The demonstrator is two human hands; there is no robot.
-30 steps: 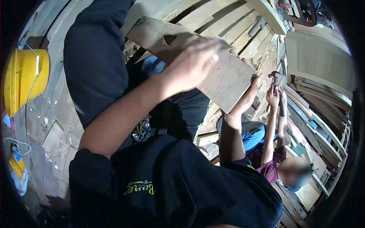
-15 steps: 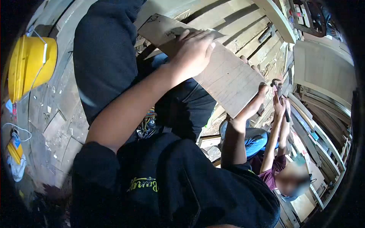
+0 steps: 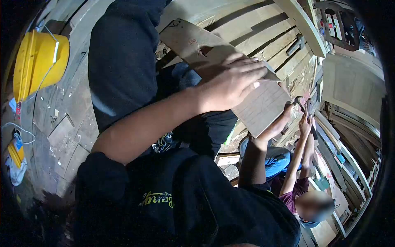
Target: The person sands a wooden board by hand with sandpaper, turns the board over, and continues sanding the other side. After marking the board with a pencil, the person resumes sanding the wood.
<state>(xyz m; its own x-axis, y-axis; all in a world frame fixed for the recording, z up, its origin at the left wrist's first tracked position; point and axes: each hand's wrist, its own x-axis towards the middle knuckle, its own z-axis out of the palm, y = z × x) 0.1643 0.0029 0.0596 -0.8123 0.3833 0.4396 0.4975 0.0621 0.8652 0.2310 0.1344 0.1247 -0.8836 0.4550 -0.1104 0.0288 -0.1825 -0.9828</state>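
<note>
1. Resting flat on a wooden board point(image 3: 214, 53), the left hand point(image 3: 232, 84) lies palm down with its fingers spread wide over the board's upper face; it presses on the wood rather than closing round it.
2. At the board's lower end, the right hand point(image 3: 279, 121) comes up from beneath. Its thumb and fingers look wrapped round the bottom corner, though most of the grip is hidden behind the wood.
3. As for the board itself, it lies ahead of the person's chest, its long axis running on a slant from the upper left of the view down to the lower right. Faint pencil lines show on the face near the lower end, and a dark mark sits near the upper end.
4. Of the two hands, the left is over the middle of the board and the right at its lower end; the upper end has no hand on it.
5. Just beside the lower end, a co-worker's hands point(image 3: 306, 123) hold a hammer point(image 3: 306, 106) raised; I cannot tell whether it touches the board.
6. Off to the left, a yellow bucket point(image 3: 37, 64) stands on the plank floor point(image 3: 61, 123), well apart from both hands.
</note>
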